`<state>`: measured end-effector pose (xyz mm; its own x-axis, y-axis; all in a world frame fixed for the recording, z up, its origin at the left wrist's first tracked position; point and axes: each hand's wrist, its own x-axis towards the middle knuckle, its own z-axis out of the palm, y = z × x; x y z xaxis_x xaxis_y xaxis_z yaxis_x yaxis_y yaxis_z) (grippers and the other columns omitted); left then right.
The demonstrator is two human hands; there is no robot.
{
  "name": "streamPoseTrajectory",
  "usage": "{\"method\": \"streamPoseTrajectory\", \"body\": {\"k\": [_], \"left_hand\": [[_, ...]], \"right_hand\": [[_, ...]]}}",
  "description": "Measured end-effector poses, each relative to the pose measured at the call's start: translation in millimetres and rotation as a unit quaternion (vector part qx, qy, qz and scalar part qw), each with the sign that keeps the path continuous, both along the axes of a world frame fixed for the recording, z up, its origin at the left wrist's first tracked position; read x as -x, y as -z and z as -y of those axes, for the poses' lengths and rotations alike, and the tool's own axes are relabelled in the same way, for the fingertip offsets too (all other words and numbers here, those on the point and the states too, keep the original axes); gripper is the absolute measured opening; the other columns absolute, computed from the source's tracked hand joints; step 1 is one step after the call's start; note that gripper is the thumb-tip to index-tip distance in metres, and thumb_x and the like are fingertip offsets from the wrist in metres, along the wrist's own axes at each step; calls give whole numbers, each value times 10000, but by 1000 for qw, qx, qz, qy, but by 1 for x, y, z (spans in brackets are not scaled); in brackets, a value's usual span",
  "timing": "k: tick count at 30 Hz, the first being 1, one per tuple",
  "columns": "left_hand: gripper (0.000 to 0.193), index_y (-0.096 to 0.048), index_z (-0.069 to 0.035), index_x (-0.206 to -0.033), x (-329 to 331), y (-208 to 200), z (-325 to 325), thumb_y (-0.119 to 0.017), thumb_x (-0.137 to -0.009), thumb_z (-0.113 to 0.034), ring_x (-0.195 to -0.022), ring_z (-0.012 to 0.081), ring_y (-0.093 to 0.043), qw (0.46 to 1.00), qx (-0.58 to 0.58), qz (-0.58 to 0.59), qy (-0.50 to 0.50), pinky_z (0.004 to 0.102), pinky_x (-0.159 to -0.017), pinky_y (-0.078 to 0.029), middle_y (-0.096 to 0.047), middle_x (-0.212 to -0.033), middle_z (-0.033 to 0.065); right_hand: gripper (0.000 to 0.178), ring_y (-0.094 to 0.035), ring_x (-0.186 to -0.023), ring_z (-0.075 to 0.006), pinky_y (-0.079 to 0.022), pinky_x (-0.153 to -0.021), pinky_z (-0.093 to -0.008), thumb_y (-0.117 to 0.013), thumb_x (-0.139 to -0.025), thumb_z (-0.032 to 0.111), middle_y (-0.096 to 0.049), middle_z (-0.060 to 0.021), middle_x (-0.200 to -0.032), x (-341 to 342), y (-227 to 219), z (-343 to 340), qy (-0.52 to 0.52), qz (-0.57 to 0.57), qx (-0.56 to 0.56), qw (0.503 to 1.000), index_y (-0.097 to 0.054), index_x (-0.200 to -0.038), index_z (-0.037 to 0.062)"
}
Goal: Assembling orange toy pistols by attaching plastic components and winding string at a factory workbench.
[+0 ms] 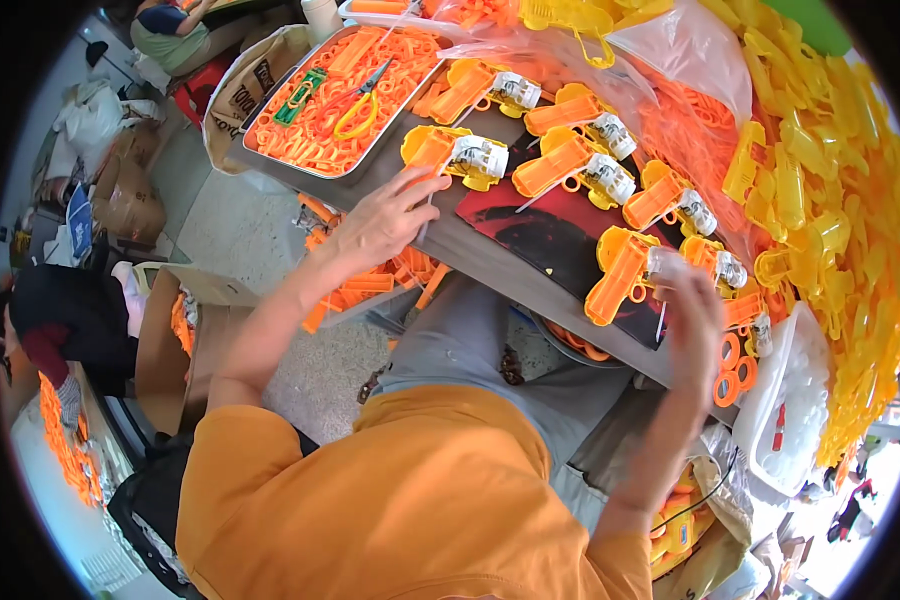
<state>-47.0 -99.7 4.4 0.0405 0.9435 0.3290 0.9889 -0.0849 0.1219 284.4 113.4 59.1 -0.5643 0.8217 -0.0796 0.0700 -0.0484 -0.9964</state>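
Observation:
My left hand (395, 215) is closed at the orange end of a toy gun (429, 152) with a yellow frame and a printed clear cylinder, at the left of the row on the table. A thin white strip shows below its fingers. My right hand (692, 300), smeared by motion, is over the front right of the table, beside another orange and yellow toy gun (615, 278). Its fingers overlap that gun's clear end, and whether they hold anything cannot be made out. Several similar toy guns (558, 160) lie between and behind the hands.
A metal tray (260, 152) of small orange parts holds yellow-handled scissors (358, 112) and a green tool (300, 97). Yellow parts (820, 200) heap at the right, near a white bin (782, 440) of clear pieces. Orange rings (732, 365) lie near the edge. A co-worker (70, 320) is at left.

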Motion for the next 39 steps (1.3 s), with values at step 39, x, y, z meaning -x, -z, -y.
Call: {"method": "streamPoseTrajectory", "body": {"k": [39], "left_hand": [[130,-707,-115,-877,-36,-1,-54,-768,-762,-107,-844,133,-575,938,-155,310,15,348,-928,-334,-629,-825,-28]], "right_hand": [[406,-526,-741,-109,-455,-645,-237,-562,-983,346,-633,-90,-988,132,75,55,-166,-197,416,872,-545,-1200,3]]}}
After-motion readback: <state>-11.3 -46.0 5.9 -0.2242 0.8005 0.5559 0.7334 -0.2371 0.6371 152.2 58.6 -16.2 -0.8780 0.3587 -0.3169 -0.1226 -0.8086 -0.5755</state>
